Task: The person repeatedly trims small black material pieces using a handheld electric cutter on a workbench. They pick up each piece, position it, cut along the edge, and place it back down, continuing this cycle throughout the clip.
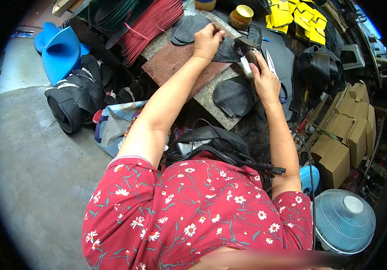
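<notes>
Left hand [207,41] pressing flat on a dark leather piece [227,51], far side of the stone slab [211,96], just past the brown mat [175,63]. Right hand [265,81] wrapped tight round a dark-handled hammer [247,48], head touching that piece. Another dark cut piece [234,95] nearer, scissors [272,65] right beside.

Leather piece [226,51]: dark grey, flat, curved outline; lies on brown mat at stone slab's far end, partly under fingers. Hammer [246,48]: dark head, dark handle; held tilted, head just above the piece's right edge.
</notes>
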Demonstrator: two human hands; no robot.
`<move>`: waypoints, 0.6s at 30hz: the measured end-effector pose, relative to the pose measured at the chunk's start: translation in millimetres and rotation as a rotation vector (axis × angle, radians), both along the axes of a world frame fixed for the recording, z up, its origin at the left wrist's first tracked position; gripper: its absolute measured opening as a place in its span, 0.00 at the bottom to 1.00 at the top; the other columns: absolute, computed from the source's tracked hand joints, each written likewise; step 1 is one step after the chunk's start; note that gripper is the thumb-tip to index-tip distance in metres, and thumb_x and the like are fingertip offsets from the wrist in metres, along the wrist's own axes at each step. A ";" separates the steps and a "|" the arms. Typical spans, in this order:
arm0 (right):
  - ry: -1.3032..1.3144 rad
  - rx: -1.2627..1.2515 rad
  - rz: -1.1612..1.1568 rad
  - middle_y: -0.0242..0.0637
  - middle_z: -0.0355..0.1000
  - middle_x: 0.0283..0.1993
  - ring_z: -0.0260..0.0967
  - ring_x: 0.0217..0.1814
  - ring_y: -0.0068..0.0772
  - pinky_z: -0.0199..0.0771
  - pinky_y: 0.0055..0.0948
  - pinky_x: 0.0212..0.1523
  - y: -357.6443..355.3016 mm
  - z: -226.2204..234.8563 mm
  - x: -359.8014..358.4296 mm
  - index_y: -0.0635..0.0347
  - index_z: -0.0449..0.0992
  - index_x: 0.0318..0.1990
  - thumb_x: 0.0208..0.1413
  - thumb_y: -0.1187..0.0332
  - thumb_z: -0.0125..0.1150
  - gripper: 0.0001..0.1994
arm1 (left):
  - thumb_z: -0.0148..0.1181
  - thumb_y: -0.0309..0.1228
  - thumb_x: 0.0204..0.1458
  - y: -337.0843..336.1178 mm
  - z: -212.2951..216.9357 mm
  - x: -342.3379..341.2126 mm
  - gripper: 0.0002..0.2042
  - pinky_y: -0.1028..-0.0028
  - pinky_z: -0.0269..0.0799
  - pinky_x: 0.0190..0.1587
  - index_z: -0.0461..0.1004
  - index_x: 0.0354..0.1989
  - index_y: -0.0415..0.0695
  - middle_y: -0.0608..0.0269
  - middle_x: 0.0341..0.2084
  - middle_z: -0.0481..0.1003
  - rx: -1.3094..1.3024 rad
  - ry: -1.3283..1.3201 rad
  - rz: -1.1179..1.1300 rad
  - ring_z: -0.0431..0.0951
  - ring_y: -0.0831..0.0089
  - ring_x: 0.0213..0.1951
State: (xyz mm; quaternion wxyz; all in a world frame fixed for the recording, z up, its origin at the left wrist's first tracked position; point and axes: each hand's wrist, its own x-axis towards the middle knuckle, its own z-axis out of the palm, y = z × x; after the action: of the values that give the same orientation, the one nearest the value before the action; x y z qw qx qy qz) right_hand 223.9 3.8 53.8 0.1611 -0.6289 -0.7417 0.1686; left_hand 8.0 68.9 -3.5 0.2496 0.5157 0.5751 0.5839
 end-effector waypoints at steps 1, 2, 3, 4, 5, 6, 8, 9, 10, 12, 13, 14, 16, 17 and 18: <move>0.003 0.029 -0.010 0.49 0.77 0.35 0.76 0.38 0.55 0.74 0.48 0.39 -0.8 -3.7 -1.1 0.29 0.66 0.60 0.60 0.45 0.49 0.21 | 0.61 0.28 0.54 0.5 -1.6 -0.2 0.06 0.75 0.76 0.29 0.73 0.32 0.38 0.60 0.23 0.78 -0.122 -0.267 -0.030 0.80 0.71 0.24; 0.012 0.047 -0.007 0.49 0.77 0.35 0.76 0.38 0.55 0.74 0.48 0.38 -1.5 -6.2 -1.7 0.29 0.66 0.60 0.60 0.45 0.49 0.21 | 0.59 0.25 0.57 2.1 -2.1 -1.5 0.05 0.80 0.77 0.29 0.72 0.34 0.36 0.62 0.25 0.78 -0.026 -0.466 -0.046 0.79 0.78 0.25; 0.015 0.067 -0.014 0.49 0.77 0.35 0.76 0.37 0.55 0.74 0.48 0.38 -1.3 -7.6 -2.4 0.30 0.66 0.60 0.60 0.45 0.49 0.21 | 0.59 0.25 0.57 2.0 -2.4 -1.8 0.06 0.78 0.77 0.29 0.72 0.35 0.34 0.58 0.26 0.78 -0.020 -0.508 -0.005 0.80 0.76 0.25; 0.016 0.057 -0.011 0.49 0.77 0.35 0.76 0.38 0.55 0.74 0.49 0.38 -1.3 -8.2 -2.6 0.30 0.66 0.60 0.60 0.45 0.49 0.21 | 0.59 0.26 0.56 1.5 -2.1 -1.9 0.06 0.79 0.77 0.29 0.73 0.35 0.35 0.59 0.26 0.78 -0.041 -0.475 -0.030 0.80 0.77 0.25; 0.010 0.051 -0.016 0.49 0.77 0.35 0.76 0.38 0.55 0.74 0.49 0.38 -0.7 -8.1 -2.5 0.30 0.66 0.60 0.60 0.45 0.49 0.21 | 0.60 0.26 0.56 0.8 -1.3 -2.0 0.06 0.79 0.76 0.30 0.73 0.35 0.35 0.60 0.26 0.79 -0.069 -0.441 -0.051 0.80 0.77 0.25; 0.004 0.045 -0.020 0.49 0.77 0.35 0.76 0.38 0.55 0.74 0.49 0.38 -0.3 -7.6 -2.3 0.29 0.66 0.60 0.60 0.45 0.49 0.21 | 0.61 0.26 0.55 -0.4 -0.1 -1.6 0.06 0.80 0.76 0.30 0.74 0.35 0.35 0.61 0.26 0.79 -0.074 -0.339 -0.052 0.80 0.78 0.26; 0.000 0.027 -0.025 0.49 0.77 0.36 0.76 0.38 0.55 0.74 0.48 0.39 0.3 -6.0 -1.7 0.30 0.66 0.60 0.60 0.44 0.49 0.21 | 0.63 0.27 0.54 -3.5 3.0 -0.8 0.06 0.81 0.76 0.30 0.75 0.34 0.36 0.62 0.25 0.79 -0.116 -0.130 -0.051 0.80 0.79 0.26; -0.003 0.018 -0.028 0.49 0.77 0.36 0.76 0.39 0.55 0.74 0.48 0.39 0.2 -5.4 -1.5 0.30 0.66 0.60 0.60 0.44 0.49 0.21 | 0.63 0.27 0.53 -4.1 4.5 0.1 0.06 0.81 0.76 0.31 0.76 0.34 0.36 0.63 0.25 0.79 -0.126 -0.153 -0.039 0.80 0.80 0.26; 0.007 0.020 -0.027 0.49 0.77 0.36 0.76 0.39 0.55 0.74 0.48 0.39 0.2 -5.0 -1.5 0.30 0.66 0.60 0.60 0.44 0.49 0.21 | 0.64 0.27 0.53 -3.9 5.9 1.1 0.06 0.81 0.76 0.31 0.76 0.34 0.37 0.64 0.25 0.79 -0.135 -0.176 -0.026 0.79 0.81 0.26; 0.026 0.025 -0.025 0.49 0.77 0.37 0.76 0.40 0.55 0.74 0.48 0.40 -0.5 -4.7 -2.0 0.30 0.67 0.60 0.60 0.44 0.49 0.22 | 0.64 0.27 0.52 -3.8 7.1 1.7 0.06 0.82 0.76 0.31 0.77 0.34 0.37 0.64 0.25 0.80 -0.137 -0.216 -0.025 0.79 0.81 0.26; 0.020 0.022 -0.027 0.49 0.77 0.37 0.75 0.40 0.55 0.73 0.48 0.40 -0.9 -4.7 -2.5 0.30 0.67 0.60 0.60 0.44 0.49 0.22 | 0.64 0.27 0.52 -3.2 7.0 2.0 0.06 0.82 0.76 0.31 0.77 0.34 0.37 0.64 0.26 0.80 -0.131 -0.232 -0.036 0.79 0.81 0.27; 0.015 0.017 -0.028 0.49 0.77 0.37 0.75 0.40 0.55 0.73 0.48 0.41 -1.3 -4.4 -2.9 0.30 0.67 0.60 0.60 0.44 0.49 0.21 | 0.64 0.26 0.53 -2.6 6.2 1.6 0.06 0.82 0.76 0.31 0.77 0.34 0.37 0.64 0.26 0.80 -0.132 -0.247 -0.040 0.79 0.82 0.27; 0.011 0.008 -0.032 0.49 0.77 0.38 0.75 0.41 0.55 0.73 0.47 0.41 -1.7 -3.3 -3.9 0.31 0.67 0.60 0.60 0.44 0.49 0.21 | 0.64 0.26 0.53 -1.4 3.3 1.0 0.06 0.82 0.76 0.32 0.77 0.35 0.37 0.65 0.27 0.79 -0.129 -0.253 -0.056 0.79 0.82 0.27; 0.012 0.003 -0.034 0.48 0.77 0.38 0.75 0.41 0.55 0.73 0.47 0.42 -1.7 -2.4 -4.1 0.31 0.67 0.60 0.60 0.44 0.49 0.21 | 0.64 0.26 0.53 -0.7 1.3 0.6 0.06 0.82 0.76 0.32 0.77 0.35 0.37 0.65 0.27 0.79 -0.144 -0.255 -0.060 0.79 0.82 0.27; 0.003 -0.010 -0.046 0.48 0.77 0.38 0.75 0.41 0.55 0.73 0.47 0.42 -1.5 -1.3 -4.6 0.31 0.67 0.60 0.60 0.45 0.49 0.21 | 0.64 0.26 0.52 0.7 -0.5 0.0 0.06 0.81 0.76 0.31 0.77 0.34 0.36 0.64 0.26 0.80 -0.124 -0.255 -0.069 0.79 0.82 0.27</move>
State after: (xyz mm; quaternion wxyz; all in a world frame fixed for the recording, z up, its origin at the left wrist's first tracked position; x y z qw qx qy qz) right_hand 219.3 2.3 52.5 0.1630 -0.6461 -0.7261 0.1696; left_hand 8.0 69.6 -4.0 0.3719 0.4404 0.5556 0.5992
